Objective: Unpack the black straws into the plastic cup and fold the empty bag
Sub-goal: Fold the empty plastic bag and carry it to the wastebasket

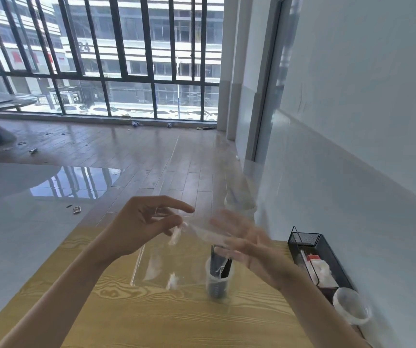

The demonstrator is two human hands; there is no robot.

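A clear plastic cup [217, 282] stands upright on the wooden table [151, 315], with the black straws [220, 262] standing inside it. Above the cup I hold the empty transparent bag [156, 259] in the air; it hangs down to the table on the left. My left hand [146, 223] pinches the bag's top edge between thumb and fingers. My right hand [247, 242] is blurred, palm up with its fingers spread, and touches the bag's right part just over the straws. Whether it grips the bag is unclear.
A black wire tray [327, 249] with white and red items lies along the table's right edge by the wall. A second clear cup [351, 307] lies near the tray's front end. Another clear container [239, 199] stands beyond the table's far edge.
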